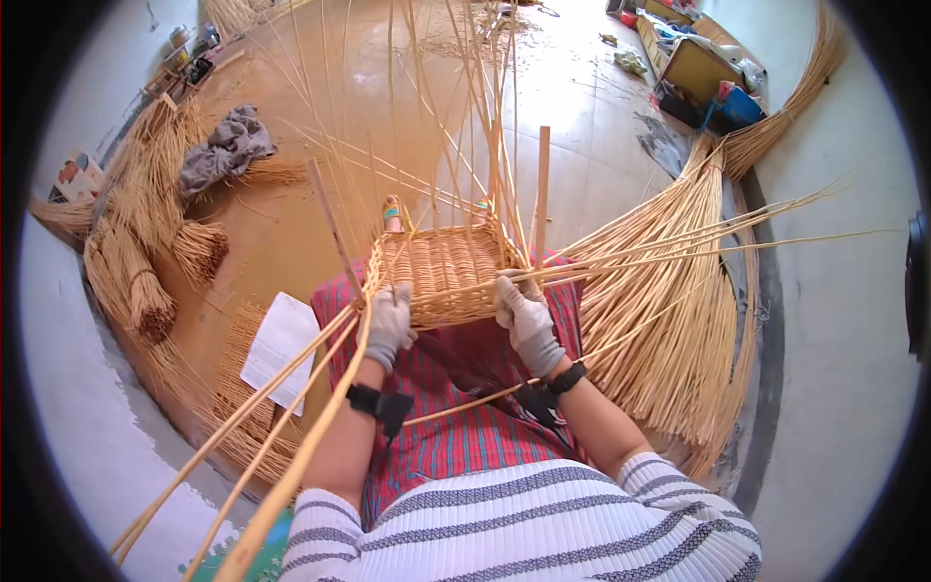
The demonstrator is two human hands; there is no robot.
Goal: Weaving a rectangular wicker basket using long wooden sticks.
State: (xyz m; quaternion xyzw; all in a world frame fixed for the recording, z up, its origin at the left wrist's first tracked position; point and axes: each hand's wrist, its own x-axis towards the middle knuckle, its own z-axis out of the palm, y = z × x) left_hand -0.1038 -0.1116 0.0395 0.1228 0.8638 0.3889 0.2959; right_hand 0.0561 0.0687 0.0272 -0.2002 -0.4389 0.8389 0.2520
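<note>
A woven wicker base with low rims [438, 262] rests over my lap on a red striped cloth [456, 427], long loose canes rising from its far side and fanning out from its front corners. My gloved left hand [390, 328] grips the near left corner, beside an upright wooden stake [335, 228]. My gloved right hand [522, 315] is closed on the near right rim and the canes running off to the right, below a second upright stake [543, 184]. Long canes [281, 417] pass from the left corner toward me, over my left forearm.
A large bundle of canes [659, 339] lies at right. More bundles [136, 272], a grey cloth [228, 145] and a white sheet [278, 349] lie at left. Shelving with clutter and a blue bucket [732, 107] stands at the back right beside the wall.
</note>
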